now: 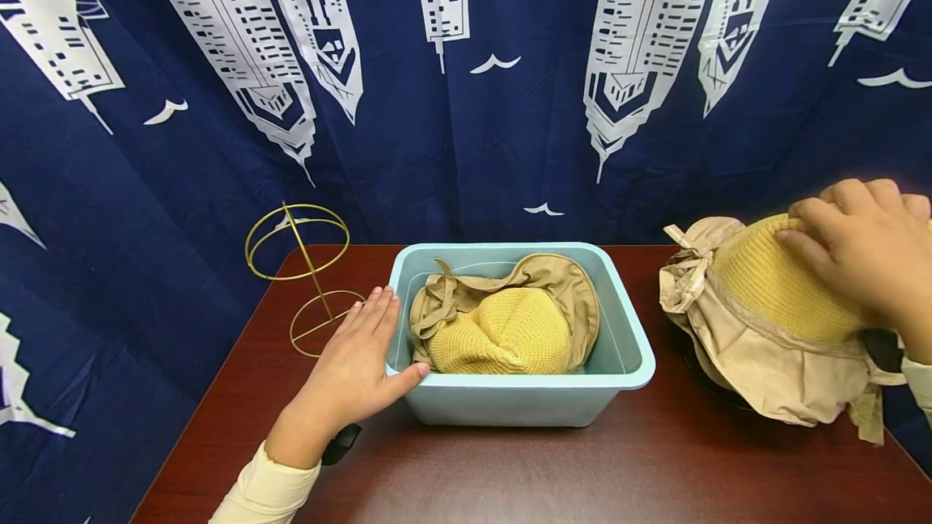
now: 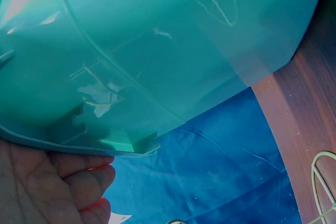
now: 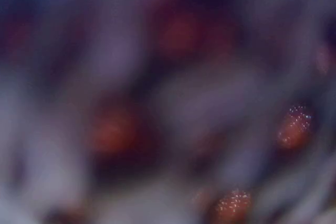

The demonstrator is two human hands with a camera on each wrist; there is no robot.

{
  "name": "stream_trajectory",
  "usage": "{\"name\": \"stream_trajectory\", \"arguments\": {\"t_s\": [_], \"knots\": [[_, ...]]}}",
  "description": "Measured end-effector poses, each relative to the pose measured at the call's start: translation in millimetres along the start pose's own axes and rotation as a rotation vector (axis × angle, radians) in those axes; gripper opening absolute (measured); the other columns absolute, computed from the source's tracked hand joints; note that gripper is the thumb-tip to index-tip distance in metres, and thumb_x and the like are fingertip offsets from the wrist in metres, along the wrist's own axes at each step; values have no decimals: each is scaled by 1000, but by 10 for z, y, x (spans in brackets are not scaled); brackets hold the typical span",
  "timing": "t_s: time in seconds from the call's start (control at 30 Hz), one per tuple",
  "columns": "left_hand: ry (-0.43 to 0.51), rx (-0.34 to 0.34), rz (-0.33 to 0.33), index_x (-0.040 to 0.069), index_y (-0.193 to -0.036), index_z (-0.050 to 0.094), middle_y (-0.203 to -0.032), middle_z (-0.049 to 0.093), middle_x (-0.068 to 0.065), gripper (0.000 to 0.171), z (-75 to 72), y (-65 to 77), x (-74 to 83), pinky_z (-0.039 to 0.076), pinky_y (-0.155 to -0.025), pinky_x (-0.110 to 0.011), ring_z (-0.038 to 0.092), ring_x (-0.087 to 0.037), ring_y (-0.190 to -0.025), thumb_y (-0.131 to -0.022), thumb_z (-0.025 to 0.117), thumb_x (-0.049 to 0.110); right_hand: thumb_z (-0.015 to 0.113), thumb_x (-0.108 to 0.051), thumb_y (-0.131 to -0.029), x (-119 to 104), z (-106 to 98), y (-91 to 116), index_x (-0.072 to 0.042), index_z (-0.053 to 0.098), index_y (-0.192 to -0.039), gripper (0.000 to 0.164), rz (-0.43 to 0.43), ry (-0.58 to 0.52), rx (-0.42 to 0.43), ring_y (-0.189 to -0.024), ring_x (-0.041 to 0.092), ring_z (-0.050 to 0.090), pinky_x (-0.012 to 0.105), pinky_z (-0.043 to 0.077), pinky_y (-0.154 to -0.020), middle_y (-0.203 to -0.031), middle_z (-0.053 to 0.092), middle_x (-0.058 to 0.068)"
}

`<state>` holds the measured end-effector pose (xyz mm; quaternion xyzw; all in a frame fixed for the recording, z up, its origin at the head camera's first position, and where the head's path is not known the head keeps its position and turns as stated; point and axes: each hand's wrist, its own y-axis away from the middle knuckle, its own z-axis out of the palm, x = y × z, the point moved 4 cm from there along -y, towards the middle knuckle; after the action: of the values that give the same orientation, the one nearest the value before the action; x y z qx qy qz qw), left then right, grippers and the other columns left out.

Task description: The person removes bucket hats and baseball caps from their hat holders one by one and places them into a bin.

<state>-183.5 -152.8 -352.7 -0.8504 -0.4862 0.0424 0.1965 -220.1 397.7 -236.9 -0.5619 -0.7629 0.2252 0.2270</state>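
A yellow knitted sun hat with a beige cloth brim and tie (image 1: pixel 510 334) lies in a light blue plastic tub (image 1: pixel 502 407). My left hand (image 1: pixel 357 370) rests on the tub's left rim, fingers stretched along it and thumb over the near corner. In the left wrist view, the fingers (image 2: pixel 86 182) sit just under the rim beside the tub's wall (image 2: pixel 157 61). At the right, my right hand (image 1: pixel 866 249) grips the crown of a second such hat (image 1: pixel 772 330), whose brim and bow hang tilted to the left. The right wrist view is blurred by close material.
A gold wire hat stand (image 1: pixel 306 265) with two rings stands left of the tub, close to my left hand. Something dark and round (image 1: pixel 702 378) shows under the right hat's brim. The dark red wooden table (image 1: pixel 466 475) meets a navy curtain (image 1: pixel 502 144) behind.
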Motion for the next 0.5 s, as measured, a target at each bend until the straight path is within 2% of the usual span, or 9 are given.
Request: {"name": "stream_trajectory", "arguments": {"t_s": [0.17,0.5], "knots": [[0,-5,-2,-9,-145,42,-153,37,-22,94,-12,-3,-3,21,-118,-50,26,-33,-147,-88,54,65,69,-23,-89,-103,-130,-88,-7,62,-102,21,-20,11,36,-103,53,39,67,25,-81,-102,49,23],[5,-10,-13,-8,-146,41,-154,36,-21,95,-23,6,-2,21,-118,-49,25,-32,-147,-88,53,67,69,-17,-88,-335,-349,-316,-7,63,-100,16,-62,37,46,-106,52,37,66,24,-84,-102,49,22]]}}
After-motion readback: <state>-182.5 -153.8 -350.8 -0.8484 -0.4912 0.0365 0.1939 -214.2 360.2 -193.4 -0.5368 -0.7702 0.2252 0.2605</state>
